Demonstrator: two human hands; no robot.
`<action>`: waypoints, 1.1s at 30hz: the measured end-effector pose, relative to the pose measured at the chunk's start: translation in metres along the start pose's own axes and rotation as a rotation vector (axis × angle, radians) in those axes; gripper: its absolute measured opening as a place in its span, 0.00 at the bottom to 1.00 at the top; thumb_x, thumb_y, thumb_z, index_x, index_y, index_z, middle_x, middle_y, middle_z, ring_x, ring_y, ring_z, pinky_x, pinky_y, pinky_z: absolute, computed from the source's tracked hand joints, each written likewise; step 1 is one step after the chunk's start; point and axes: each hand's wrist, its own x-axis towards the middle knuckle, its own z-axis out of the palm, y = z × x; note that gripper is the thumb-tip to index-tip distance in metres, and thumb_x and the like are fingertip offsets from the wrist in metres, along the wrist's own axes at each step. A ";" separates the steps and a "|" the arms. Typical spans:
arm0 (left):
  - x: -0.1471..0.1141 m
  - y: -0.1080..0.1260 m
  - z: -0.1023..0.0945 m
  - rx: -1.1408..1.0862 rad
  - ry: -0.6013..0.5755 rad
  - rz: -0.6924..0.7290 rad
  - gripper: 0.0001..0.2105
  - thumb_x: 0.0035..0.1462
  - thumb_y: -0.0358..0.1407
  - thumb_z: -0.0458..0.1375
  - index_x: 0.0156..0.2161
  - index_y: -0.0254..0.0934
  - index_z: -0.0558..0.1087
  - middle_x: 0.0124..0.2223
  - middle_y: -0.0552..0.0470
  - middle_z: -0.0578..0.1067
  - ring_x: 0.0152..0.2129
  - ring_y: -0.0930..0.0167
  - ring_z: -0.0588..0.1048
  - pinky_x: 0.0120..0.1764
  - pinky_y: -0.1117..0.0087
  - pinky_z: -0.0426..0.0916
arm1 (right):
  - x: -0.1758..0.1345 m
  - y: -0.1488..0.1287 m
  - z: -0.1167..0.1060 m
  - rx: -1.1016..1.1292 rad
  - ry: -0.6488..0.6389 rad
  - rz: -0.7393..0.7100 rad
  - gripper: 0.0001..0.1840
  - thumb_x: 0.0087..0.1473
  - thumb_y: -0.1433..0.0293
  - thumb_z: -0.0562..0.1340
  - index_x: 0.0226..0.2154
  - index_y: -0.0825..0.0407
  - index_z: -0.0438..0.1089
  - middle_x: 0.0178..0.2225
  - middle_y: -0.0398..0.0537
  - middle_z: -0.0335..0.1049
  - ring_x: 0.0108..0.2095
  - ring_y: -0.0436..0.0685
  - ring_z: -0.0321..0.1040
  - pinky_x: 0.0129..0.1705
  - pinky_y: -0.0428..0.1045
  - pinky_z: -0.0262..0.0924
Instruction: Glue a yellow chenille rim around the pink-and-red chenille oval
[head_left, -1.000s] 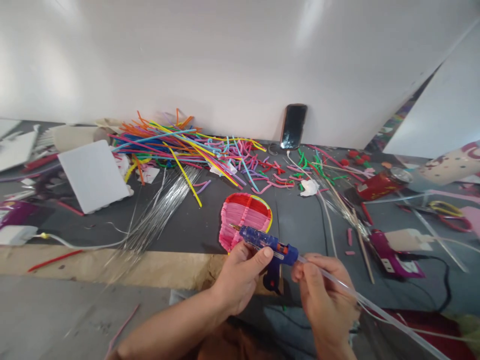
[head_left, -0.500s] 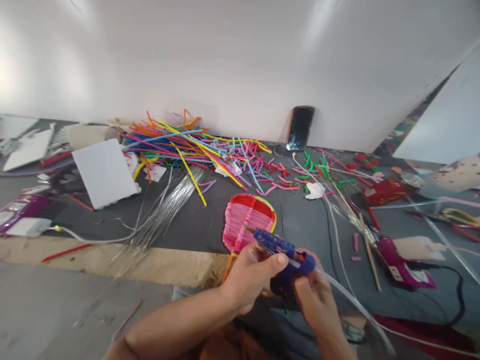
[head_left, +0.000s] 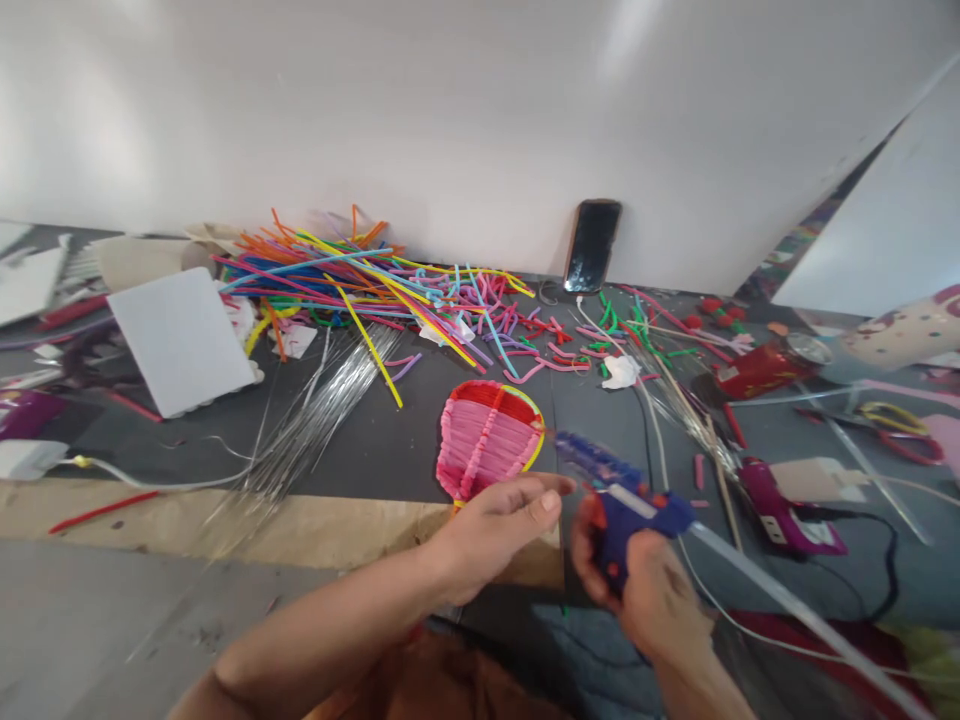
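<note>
My right hand point(head_left: 664, 600) grips a blue hot glue gun point(head_left: 619, 505) by its handle, the nozzle pointing up and to the left. A long clear glue stick point(head_left: 795, 610) sticks out of its back end. Just left of the gun, my left hand point(head_left: 499, 535) is open, fingers stretched toward it, with nothing visible in them. Beyond that hand, a fan-shaped pipe-cleaner piece point(head_left: 491, 440) in pink and red with a yellow edge lies flat on the dark table. Its lower stem is partly hidden by my left hand.
Behind lies a heap of coloured pipe cleaners point(head_left: 337, 270), with thin wires point(head_left: 322, 400) in front. A white board piece point(head_left: 180, 340) is at left. A phone point(head_left: 592, 245) leans on the wall. To the right are a red can point(head_left: 769, 368), a purple device point(head_left: 787, 510) and cables.
My left hand has come off the glue gun. The gun has moved right and slightly down in my right hand, which now holds its handle. The view has shifted slightly.
</note>
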 end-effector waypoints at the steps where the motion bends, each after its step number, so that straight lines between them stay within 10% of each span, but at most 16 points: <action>1: -0.004 0.002 -0.007 0.121 0.011 0.046 0.21 0.53 0.51 0.60 0.43 0.35 0.76 0.47 0.45 0.76 0.42 0.68 0.74 0.43 0.71 0.68 | 0.008 -0.001 -0.010 0.059 -0.041 0.040 0.22 0.51 0.47 0.55 0.27 0.49 0.64 0.17 0.38 0.59 0.10 0.46 0.49 0.08 0.42 0.40; 7: -0.028 0.009 -0.071 0.802 0.323 0.538 0.09 0.61 0.32 0.53 0.39 0.39 0.76 0.39 0.50 0.77 0.38 0.72 0.75 0.42 0.73 0.69 | 0.035 -0.005 -0.063 0.062 0.029 0.024 0.19 0.53 0.50 0.56 0.32 0.49 0.62 0.22 0.40 0.63 0.14 0.45 0.49 0.11 0.41 0.42; 13: -0.039 -0.002 -0.114 1.088 0.694 0.670 0.07 0.59 0.30 0.54 0.38 0.38 0.75 0.39 0.51 0.76 0.36 0.72 0.74 0.41 0.72 0.70 | 0.040 -0.004 -0.059 0.148 0.152 0.123 0.19 0.55 0.51 0.54 0.27 0.48 0.59 0.22 0.37 0.59 0.13 0.43 0.49 0.12 0.40 0.40; 29: -0.035 -0.003 -0.109 1.200 0.607 0.689 0.08 0.60 0.27 0.53 0.39 0.39 0.73 0.39 0.53 0.75 0.36 0.75 0.74 0.42 0.75 0.68 | 0.036 -0.001 -0.053 0.335 0.061 0.168 0.24 0.51 0.44 0.57 0.30 0.49 0.66 0.25 0.38 0.62 0.12 0.43 0.49 0.11 0.41 0.41; 33: -0.034 -0.004 -0.109 1.206 0.598 0.682 0.07 0.60 0.28 0.53 0.39 0.39 0.73 0.39 0.53 0.75 0.36 0.74 0.75 0.42 0.74 0.69 | 0.034 0.000 -0.058 0.342 0.039 0.181 0.23 0.44 0.49 0.66 0.35 0.49 0.71 0.31 0.48 0.72 0.23 0.52 0.66 0.21 0.48 0.60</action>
